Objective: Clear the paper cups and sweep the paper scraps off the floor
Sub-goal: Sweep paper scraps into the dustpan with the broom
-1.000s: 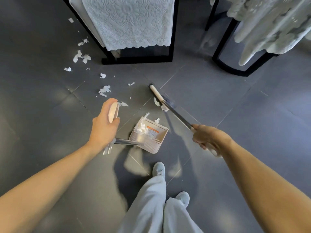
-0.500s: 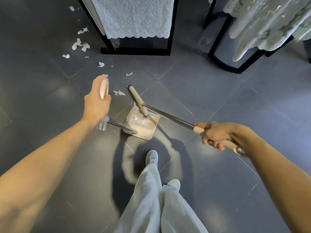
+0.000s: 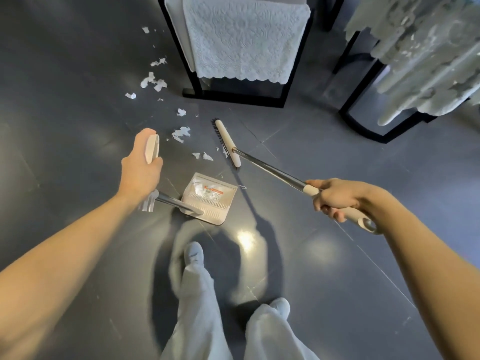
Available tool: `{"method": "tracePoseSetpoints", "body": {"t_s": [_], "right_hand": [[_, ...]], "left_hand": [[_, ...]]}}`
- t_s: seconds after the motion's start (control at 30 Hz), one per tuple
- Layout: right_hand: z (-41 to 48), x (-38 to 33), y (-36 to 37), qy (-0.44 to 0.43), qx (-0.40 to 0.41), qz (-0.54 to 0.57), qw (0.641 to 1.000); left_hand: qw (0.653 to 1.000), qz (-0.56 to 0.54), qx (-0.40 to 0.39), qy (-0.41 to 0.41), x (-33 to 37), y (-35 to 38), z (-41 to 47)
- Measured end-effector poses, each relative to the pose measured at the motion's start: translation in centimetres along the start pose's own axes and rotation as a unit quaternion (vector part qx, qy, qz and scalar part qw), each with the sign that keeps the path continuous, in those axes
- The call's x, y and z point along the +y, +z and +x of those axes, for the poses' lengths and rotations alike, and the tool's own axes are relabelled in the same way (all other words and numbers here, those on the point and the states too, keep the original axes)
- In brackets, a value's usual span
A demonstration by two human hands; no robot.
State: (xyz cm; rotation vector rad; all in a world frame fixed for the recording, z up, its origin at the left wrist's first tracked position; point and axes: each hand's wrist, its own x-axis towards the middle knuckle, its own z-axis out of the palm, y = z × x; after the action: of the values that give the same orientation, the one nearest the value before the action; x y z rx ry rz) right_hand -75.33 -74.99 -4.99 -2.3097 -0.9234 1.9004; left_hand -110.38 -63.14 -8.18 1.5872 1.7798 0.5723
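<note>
Just left of the dustpan (image 3: pixel 207 198), clasps the pan's long handle (image 3: pixel 152 149) in the left hand (image 3: pixel 141 172), fingers wrapped round its white top end. Has the pan set flat on the grey floor (image 3: pixel 65 100), mouth facing away from the feet, with pale bits lying inside.

To the right of the dustpan, holds the cream grip of the broom (image 3: pixel 270 170) in the right hand (image 3: pixel 335 197), fingers curled round it. Slants the metal shaft down to the broom head (image 3: pixel 228 142) beyond the pan's far right corner, bristles on the floor.

Faces two small paper scraps (image 3: pixel 207 157) just beyond the dustpan's mouth, beside the broom head, and a bigger torn clump (image 3: pixel 181 133) a little farther out. Looks on to further shreds (image 3: pixel 153 83) well beyond the pan to the far left, near a black frame (image 3: pixel 233 98) hung with a white lace cloth (image 3: pixel 241 42).

Stands behind the dustpan in pale trousers (image 3: pixel 197 307) and pale shoes (image 3: pixel 193 253), one foot close to the pan's back edge.
</note>
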Motion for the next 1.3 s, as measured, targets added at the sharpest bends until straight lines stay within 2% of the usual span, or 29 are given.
{"method": "tracePoseSetpoints", "body": {"t_s": [0.17,0.33,0.43,0.6,0.7,0.8,0.93,1.03,1.3], "right_hand": [[4.2,-7.6,3.6,-0.020,0.059,0.017,0.998],[10.1,-14.7,6.8,-0.036,0.139,-0.058,0.988],[13.0,-18.1,7.7,-0.005,0.167,-0.109,0.980],[17.6,-22.6,8.8,0.014,0.166,-0.109,0.980],[18.9,-24.3,11.1,0.007,0.105,-0.068,0.992],[18.4,-24.3,13.6,0.004,0.010,-0.027,1.000],[15.2,-22.1,14.0,0.018,-0.017,0.010,1.000],[12.0,-19.8,13.4,0.015,0.001,0.089,0.996],[6.4,-13.6,13.9,0.016,0.087,0.137,0.987]], "left_hand": [[0.999,0.012,-0.034,0.011,-2.2,-4.0,5.4],[0.998,0.012,-0.060,0.007,-5.0,-8.0,11.6],[0.998,0.013,-0.068,-0.005,-6.3,-9.2,14.6],[0.998,0.023,-0.044,0.029,-7.2,-9.8,19.0],[0.997,0.036,-0.032,0.053,-7.5,-10.5,20.4],[0.998,0.036,-0.037,0.046,-7.7,-10.6,20.5],[0.996,0.037,-0.078,0.019,-7.2,-10.3,18.9],[0.995,0.038,-0.087,0.032,-6.4,-9.9,17.2],[0.994,0.044,-0.054,0.082,-4.5,-9.6,13.8]]}}
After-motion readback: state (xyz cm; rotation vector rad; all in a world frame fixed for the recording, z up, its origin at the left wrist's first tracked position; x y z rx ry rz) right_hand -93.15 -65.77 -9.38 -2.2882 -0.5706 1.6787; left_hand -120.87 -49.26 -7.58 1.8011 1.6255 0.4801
